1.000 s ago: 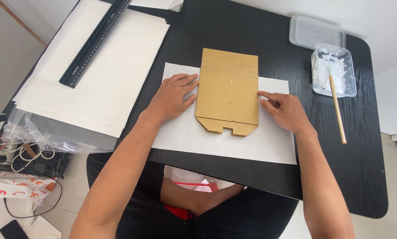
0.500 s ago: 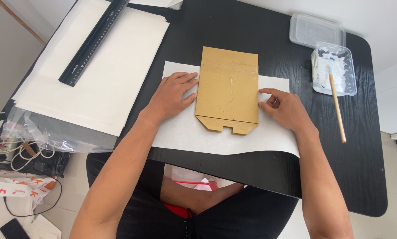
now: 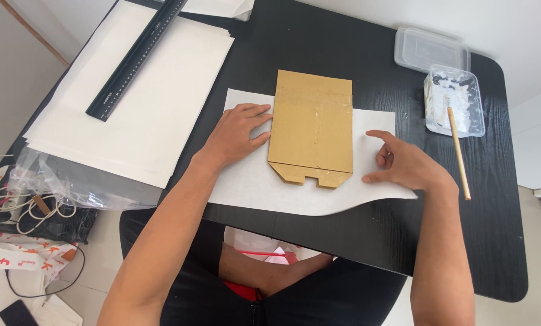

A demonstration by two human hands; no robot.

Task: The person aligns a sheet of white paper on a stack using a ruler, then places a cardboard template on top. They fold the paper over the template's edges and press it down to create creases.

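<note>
So, white paste and a thin wooden stick [image 3: 457, 150] are held in the clear rectangular plastic tub [image 3: 456, 101] at the black table's [image 3: 343, 36] far right corner. The folded brown paper bag [image 3: 312, 129], mid-table on a white sheet [image 3: 264, 187], is pressed flat by the left hand [image 3: 237, 134]; the right hand [image 3: 403, 164] is spread loosely beside it, nothing gripped.

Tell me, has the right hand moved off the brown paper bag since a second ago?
Yes. The right hand has pulled away to the right of the brown paper bag, now over the white sheet.

A crumpled white wrapper with red-orange print [image 3: 17, 256] lay on the floor at the lower left, beside a clear plastic bag [image 3: 71, 181] under the white paper stack.
</note>
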